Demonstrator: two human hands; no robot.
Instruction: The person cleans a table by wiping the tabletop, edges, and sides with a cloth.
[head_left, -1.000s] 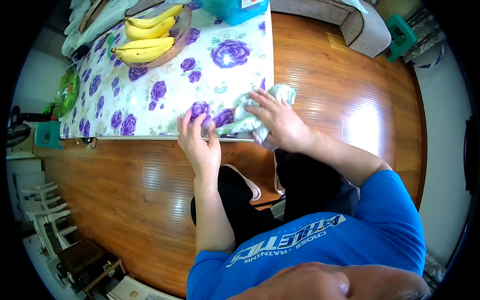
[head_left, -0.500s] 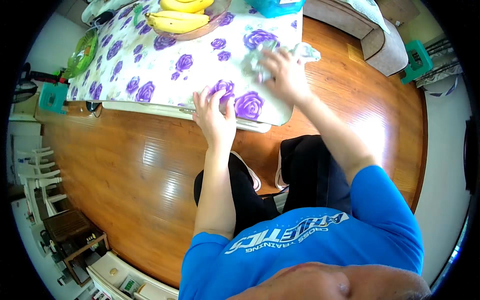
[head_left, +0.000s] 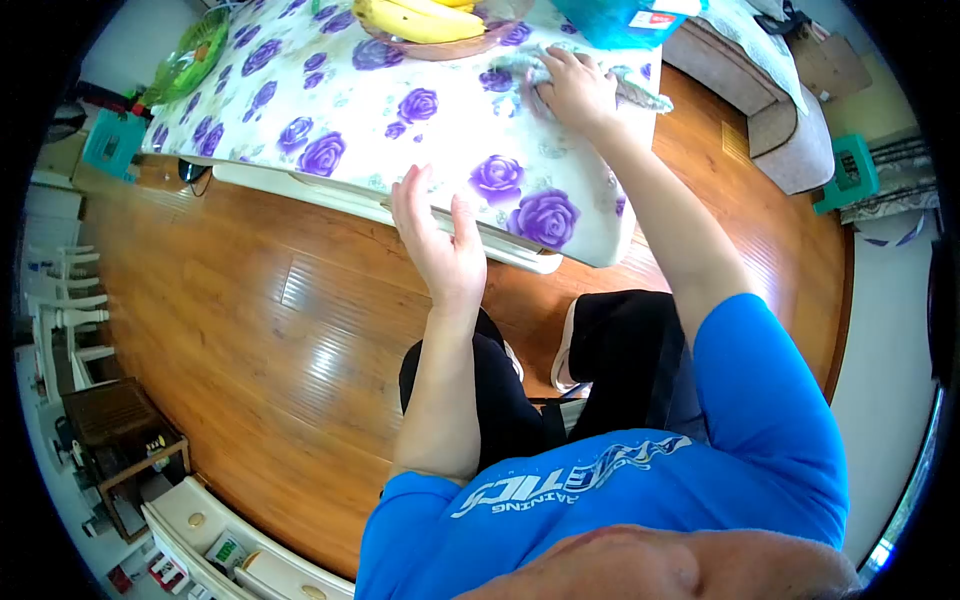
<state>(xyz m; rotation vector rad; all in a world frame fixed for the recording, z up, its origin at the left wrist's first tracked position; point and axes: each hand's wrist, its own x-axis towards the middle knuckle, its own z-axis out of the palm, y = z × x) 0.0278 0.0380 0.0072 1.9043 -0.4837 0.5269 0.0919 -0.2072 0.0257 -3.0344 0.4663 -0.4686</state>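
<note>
My right hand (head_left: pixel 580 92) presses a pale greenish-grey cloth (head_left: pixel 645 96) onto the table near its right end. Bits of the cloth stick out on both sides of the fingers. Below and to the left, my left hand (head_left: pixel 440 240) is held at the near edge of the table, fingers stretched out and thumb apart, holding nothing. Whether it touches the edge I cannot tell. White with purple roses, the tablecloth (head_left: pixel 370 130) covers the table under the cloth.
Bananas (head_left: pixel 425 20) lie in a clear pinkish bowl (head_left: pixel 510 14) at the back of the table. A blue container (head_left: pixel 610 22) stands just beyond my right hand, and a green basket (head_left: pixel 195 55) at the left end. Teal stools (head_left: pixel 110 145) and a sofa (head_left: pixel 790 145) stand around.
My right hand has slid the cloth farther back on the table, nearer the blue container. My left hand has opened wider and drawn slightly off the tabletop. The view has shifted a little.
</note>
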